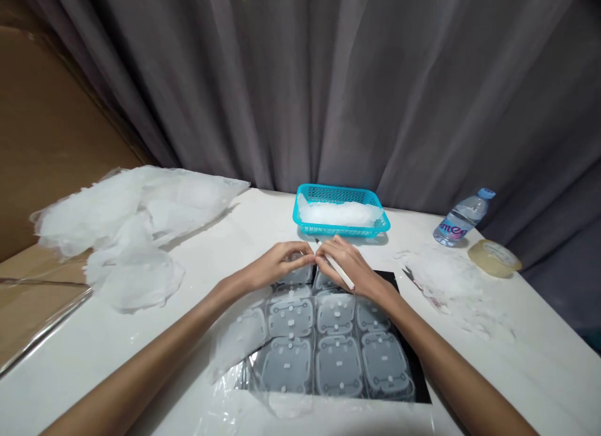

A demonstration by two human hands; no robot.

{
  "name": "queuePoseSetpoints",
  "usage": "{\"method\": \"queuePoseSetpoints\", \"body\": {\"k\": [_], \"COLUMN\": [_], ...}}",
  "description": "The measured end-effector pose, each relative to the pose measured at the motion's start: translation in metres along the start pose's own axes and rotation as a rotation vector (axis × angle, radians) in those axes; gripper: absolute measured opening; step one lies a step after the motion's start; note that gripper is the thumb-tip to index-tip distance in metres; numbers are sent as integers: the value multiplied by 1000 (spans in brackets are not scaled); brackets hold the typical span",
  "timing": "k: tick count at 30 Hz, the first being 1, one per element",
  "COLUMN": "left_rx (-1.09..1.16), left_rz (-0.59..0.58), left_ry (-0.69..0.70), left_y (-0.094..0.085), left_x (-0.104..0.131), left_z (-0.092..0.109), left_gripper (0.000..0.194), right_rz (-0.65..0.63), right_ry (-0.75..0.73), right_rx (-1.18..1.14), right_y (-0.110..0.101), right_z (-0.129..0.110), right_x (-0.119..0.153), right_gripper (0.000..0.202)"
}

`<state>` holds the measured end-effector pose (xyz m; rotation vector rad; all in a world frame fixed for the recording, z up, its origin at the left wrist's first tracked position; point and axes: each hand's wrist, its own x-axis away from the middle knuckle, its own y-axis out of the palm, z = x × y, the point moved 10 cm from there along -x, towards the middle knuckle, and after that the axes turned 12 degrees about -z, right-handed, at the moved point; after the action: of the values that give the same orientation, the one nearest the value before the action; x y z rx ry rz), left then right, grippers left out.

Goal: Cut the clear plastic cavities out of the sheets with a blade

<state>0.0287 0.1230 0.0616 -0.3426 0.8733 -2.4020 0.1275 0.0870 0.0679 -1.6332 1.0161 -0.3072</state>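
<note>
My right hand (345, 261) is closed around a slim white pencil-like stick (341, 274), its dark pointed tip showing past the fingers. My left hand (282, 262) is pinched, thumb and fingers together, almost touching the right fingertips; whatever it grips there is too small to make out. Beneath both hands, several clear plastic boxes with lids (339, 364) lie in rows on a black sheet (422, 386). Thin clear plastic film (235, 354) spreads at their left side. The boxes at the far end are partly hidden by my hands.
Beyond my hands stands a blue basket (375, 226) holding white fluffy material (340, 214). More white fluff in a clear bag (141, 204) lies left. Right are a water bottle (462, 220), a tape roll (494, 258), scissors (409, 276) and loose fluff (451, 279). Cardboard (51, 142) borders the left.
</note>
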Motion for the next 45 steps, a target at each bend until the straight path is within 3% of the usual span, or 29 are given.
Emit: {"method": "queuePoseSetpoints", "body": {"k": [5,8,11,14,17,19,22,24,26,31,38,41,45], "left_rx": [-34,-45,-63,-117,-187,-194,-125,-48,-21,-117,-68,-40,-175], "left_rz": [121,221,212,179,188,102,-200,-416,-526,-496,-467,-386,-253], "left_ry": [-35,-98,-143,-151,-130,-83,-17,-41,-84,-28,15,31,73], "left_y": [3,-7,-21,-32,-34,-22,14,37,50,53,56,58,61], "left_x": [-10,-8,-2,0,1,1,7,17,25,24,27,31,39], "left_z": [-14,-31,-44,-44,-28,-12,10,13,10,9,11,2,-2], "left_gripper": [26,23,25,29,31,33,29,31,32,23,27,33,43], "right_rz": [14,109,204,225,235,210,52,-62,-142,-205,-211,-151,-87], "right_ry": [47,190,301,290,201,103,-8,-19,-13,-43,-43,-31,-53], "right_rx": [135,212,259,266,225,114,-123,-240,-305,-300,-312,-275,-83], "right_y": [0,-22,-48,-61,-64,-60,-40,-23,-7,15,18,20,25], "right_z": [2,21,36,30,7,-11,-32,-39,-42,-38,-33,-34,-40], "right_x": [0,8,19,24,26,27,30,36,43,57,56,59,66], "right_gripper": [15,17,20,14,20,23,26,29,29,30,31,22,18]}}
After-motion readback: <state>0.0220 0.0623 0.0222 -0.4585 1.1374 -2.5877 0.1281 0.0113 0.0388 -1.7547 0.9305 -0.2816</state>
